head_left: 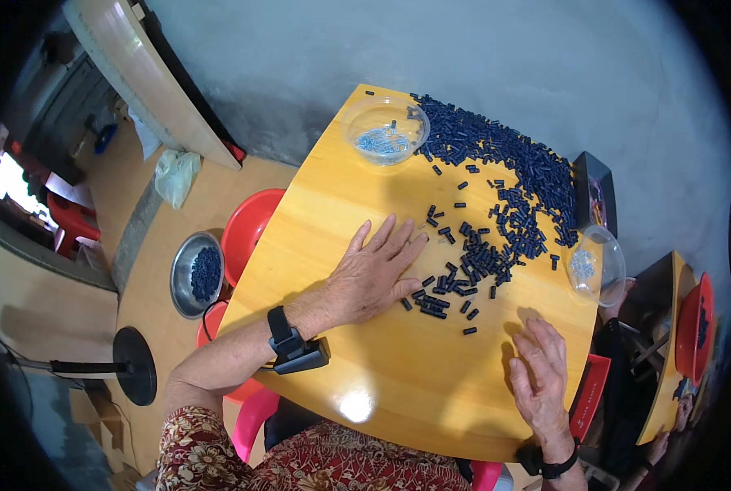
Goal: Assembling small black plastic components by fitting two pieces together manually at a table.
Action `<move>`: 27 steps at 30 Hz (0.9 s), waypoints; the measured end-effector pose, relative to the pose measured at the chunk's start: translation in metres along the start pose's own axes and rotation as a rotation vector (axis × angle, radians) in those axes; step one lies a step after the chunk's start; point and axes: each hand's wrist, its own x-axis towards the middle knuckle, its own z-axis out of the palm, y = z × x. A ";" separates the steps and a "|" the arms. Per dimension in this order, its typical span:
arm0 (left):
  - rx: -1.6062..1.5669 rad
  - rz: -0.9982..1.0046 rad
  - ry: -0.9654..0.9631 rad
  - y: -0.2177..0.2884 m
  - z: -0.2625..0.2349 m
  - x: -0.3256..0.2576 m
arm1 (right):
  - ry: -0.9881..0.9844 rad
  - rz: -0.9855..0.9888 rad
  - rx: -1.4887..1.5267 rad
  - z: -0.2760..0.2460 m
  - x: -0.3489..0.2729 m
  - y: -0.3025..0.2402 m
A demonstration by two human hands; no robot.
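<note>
My left hand (373, 274) lies flat on the yellow table with its fingers spread, its thumb close to the scattered small black cylindrical pieces (484, 260). My right hand (539, 370) is near the table's right edge, fingers loosely bent and apart, with nothing in it. A dense heap of the same black pieces (496, 135) covers the far right of the yellow table (324, 204). At the far left stands a clear plastic bowl (386, 110) with small shiny bits and a black piece in it. Another clear tub (602, 274), tilted at the right edge, contains similar bits.
A black tray (596, 188) stands at the right edge. Left of the table are red basins (251, 221), a metal bowl (187, 286) of black pieces and a round black stand base (134, 366). Another person's hand (660, 446) shows at far right, near a red basin (691, 327).
</note>
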 end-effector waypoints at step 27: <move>-1.079 -0.184 0.309 0.028 -0.011 -0.033 | 0.055 -0.015 0.050 0.051 0.086 0.013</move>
